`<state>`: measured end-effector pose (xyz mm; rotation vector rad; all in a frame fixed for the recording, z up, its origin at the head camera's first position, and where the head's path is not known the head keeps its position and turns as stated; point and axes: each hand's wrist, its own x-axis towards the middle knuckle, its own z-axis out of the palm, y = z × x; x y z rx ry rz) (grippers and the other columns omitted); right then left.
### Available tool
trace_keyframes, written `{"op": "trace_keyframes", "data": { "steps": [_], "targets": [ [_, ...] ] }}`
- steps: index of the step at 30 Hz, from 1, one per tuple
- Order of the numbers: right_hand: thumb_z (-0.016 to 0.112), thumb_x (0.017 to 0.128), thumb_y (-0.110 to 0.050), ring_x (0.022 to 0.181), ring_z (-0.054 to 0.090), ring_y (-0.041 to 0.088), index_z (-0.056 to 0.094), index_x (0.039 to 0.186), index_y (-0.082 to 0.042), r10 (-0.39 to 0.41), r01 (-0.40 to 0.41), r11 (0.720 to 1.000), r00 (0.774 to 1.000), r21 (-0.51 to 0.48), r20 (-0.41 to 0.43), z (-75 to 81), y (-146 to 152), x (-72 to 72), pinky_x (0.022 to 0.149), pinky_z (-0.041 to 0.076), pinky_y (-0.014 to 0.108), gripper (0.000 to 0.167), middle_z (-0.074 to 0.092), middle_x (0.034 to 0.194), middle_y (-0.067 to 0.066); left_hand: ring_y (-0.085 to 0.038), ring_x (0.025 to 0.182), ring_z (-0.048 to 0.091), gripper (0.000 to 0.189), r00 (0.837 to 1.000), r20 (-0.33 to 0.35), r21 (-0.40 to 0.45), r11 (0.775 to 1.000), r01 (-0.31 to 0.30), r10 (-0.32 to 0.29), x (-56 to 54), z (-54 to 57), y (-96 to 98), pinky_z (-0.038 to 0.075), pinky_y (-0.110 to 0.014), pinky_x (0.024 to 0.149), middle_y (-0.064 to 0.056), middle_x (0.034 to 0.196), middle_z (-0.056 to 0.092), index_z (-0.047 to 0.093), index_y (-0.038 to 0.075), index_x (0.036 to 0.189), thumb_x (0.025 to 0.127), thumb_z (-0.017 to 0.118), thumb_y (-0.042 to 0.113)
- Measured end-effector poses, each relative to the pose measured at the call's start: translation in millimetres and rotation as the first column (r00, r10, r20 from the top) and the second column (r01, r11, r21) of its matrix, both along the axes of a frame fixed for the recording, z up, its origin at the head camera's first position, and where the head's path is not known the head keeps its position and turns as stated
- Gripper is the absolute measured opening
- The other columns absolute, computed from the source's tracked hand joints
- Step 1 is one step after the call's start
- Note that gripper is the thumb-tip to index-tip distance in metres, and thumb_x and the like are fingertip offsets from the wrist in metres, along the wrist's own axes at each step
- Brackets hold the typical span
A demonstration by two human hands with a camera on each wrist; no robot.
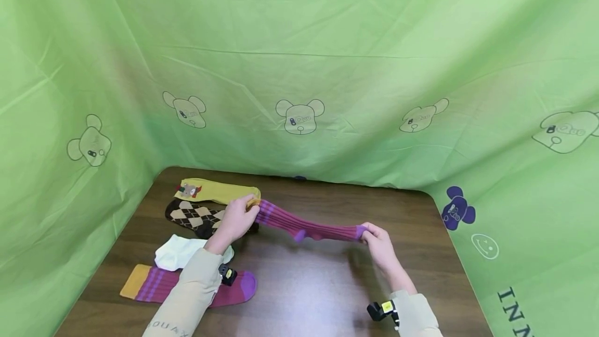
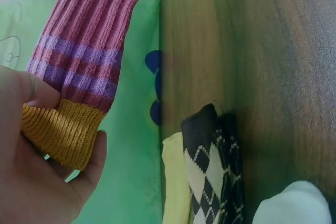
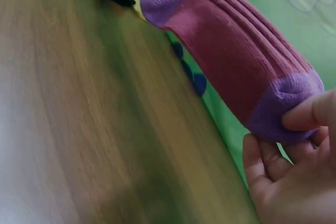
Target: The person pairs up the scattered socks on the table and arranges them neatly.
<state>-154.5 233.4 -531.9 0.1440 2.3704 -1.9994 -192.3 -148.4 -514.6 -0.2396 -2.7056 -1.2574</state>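
Note:
A ribbed magenta sock [image 1: 323, 229] with purple stripes, heel and toe and a mustard cuff is stretched between both hands above the table. My left hand [image 1: 237, 218] pinches its mustard cuff [image 2: 79, 129], thumb on top. The purple toe [image 3: 286, 103] is pinched between the thumb and fingers of my right hand [image 1: 380, 247]. A matching magenta sock [image 1: 234, 289] lies flat at the front left, partly under the left forearm. Behind it lie white socks [image 1: 175, 251], partly hidden by the left wrist, then dark argyle socks [image 1: 189, 216] and a yellow sock [image 1: 220, 191].
The brown wooden table [image 1: 327, 295] is bounded at the back and sides by a green cloth [image 1: 299, 77] printed with bear heads. Small black cameras are strapped at both wrists. The laid-out socks line the table's left side.

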Motion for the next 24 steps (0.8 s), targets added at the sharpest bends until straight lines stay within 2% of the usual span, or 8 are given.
{"op": "trace_keyframes", "data": {
  "steps": [2, 5, 9, 14, 18, 21, 24],
  "targets": [
    [0.048, 0.089, 0.01, 0.077, 0.051, 0.015, 0.062, 0.082, 0.002, -0.009, 0.009, 0.999, 1.0, -0.042, 0.005, 1.9, -5.0, 1.2, 0.074, 0.043, 0.029, 0.018, 0.053, 0.073, 0.004, -0.018, 0.059, 0.045, 0.008, 1.0, -0.003, 0.007, 1.0, 0.003, -0.003, 1.8, 3.6, -2.9, 0.04, -0.035, 0.062, -0.001, 0.069, 0.053, 0.062, 0.012, 0.087, 0.092, 0.057, 0.008],
    [0.044, 0.09, 0.009, 0.08, 0.058, 0.015, 0.064, 0.083, 0.0, -0.003, 0.003, 0.991, 1.0, -0.131, 0.002, 4.9, -12.0, 3.2, 0.076, 0.048, 0.026, 0.024, 0.061, 0.082, 0.008, -0.017, 0.057, 0.054, 0.011, 1.0, 0.018, 0.048, 0.999, 0.0, -0.001, 5.7, 9.2, -7.1, 0.046, -0.034, 0.06, 0.0, 0.072, 0.059, 0.065, 0.013, 0.092, 0.093, 0.055, 0.009],
    [0.039, 0.09, 0.01, 0.085, 0.064, 0.017, 0.064, 0.086, 0.004, 0.019, -0.024, 0.975, 0.999, -0.221, -0.025, 8.0, -20.3, 6.4, 0.079, 0.053, 0.027, 0.026, 0.065, 0.093, 0.014, -0.019, 0.056, 0.058, 0.013, 1.0, 0.03, 0.076, 0.997, -0.011, 0.009, 10.2, 13.0, -13.2, 0.047, -0.035, 0.057, 0.0, 0.071, 0.061, 0.064, 0.016, 0.091, 0.094, 0.053, 0.01],
    [0.037, 0.089, 0.01, 0.083, 0.065, 0.017, 0.06, 0.09, 0.013, 0.044, -0.05, 0.971, 0.999, -0.232, -0.03, 7.5, -30.2, 8.5, 0.079, 0.054, 0.028, 0.023, 0.064, 0.091, 0.014, -0.02, 0.065, 0.049, 0.012, 1.0, -0.009, 0.026, 0.999, -0.026, 0.026, 15.3, 12.8, -21.6, 0.041, -0.036, 0.063, 0.0, 0.069, 0.054, 0.059, 0.016, 0.085, 0.093, 0.054, 0.008],
    [0.038, 0.089, 0.01, 0.082, 0.065, 0.017, 0.059, 0.09, 0.014, 0.057, -0.06, 0.975, 0.998, -0.216, -0.02, 6.9, -38.6, 9.8, 0.078, 0.054, 0.028, 0.021, 0.065, 0.089, 0.013, -0.021, 0.066, 0.049, 0.011, 0.999, 0.019, 0.036, 0.998, -0.046, 0.045, 22.1, 14.2, -29.1, 0.041, -0.036, 0.062, -0.002, 0.075, 0.056, 0.063, 0.014, 0.092, 0.094, 0.054, 0.008],
    [0.04, 0.088, 0.009, 0.082, 0.065, 0.017, 0.06, 0.089, 0.013, 0.064, -0.064, 0.976, 0.998, -0.207, -0.007, 7.0, -45.0, 10.7, 0.077, 0.054, 0.027, 0.02, 0.065, 0.089, 0.013, -0.022, 0.066, 0.05, 0.013, 0.997, 0.037, 0.064, 0.995, -0.073, 0.071, 27.0, 16.7, -35.6, 0.042, -0.037, 0.063, -0.005, 0.082, 0.06, 0.065, 0.012, 0.101, 0.094, 0.055, 0.008],
    [0.042, 0.088, 0.01, 0.081, 0.065, 0.017, 0.06, 0.09, 0.013, 0.083, -0.081, 0.975, 0.997, -0.208, -0.001, 7.3, -51.7, 11.4, 0.077, 0.054, 0.027, 0.019, 0.066, 0.089, 0.014, -0.022, 0.066, 0.051, 0.013, 0.994, 0.04, 0.081, 0.991, -0.109, 0.106, 31.0, 19.8, -43.1, 0.043, -0.038, 0.064, -0.007, 0.083, 0.062, 0.064, 0.011, 0.104, 0.093, 0.058, 0.008]
  ]
}}
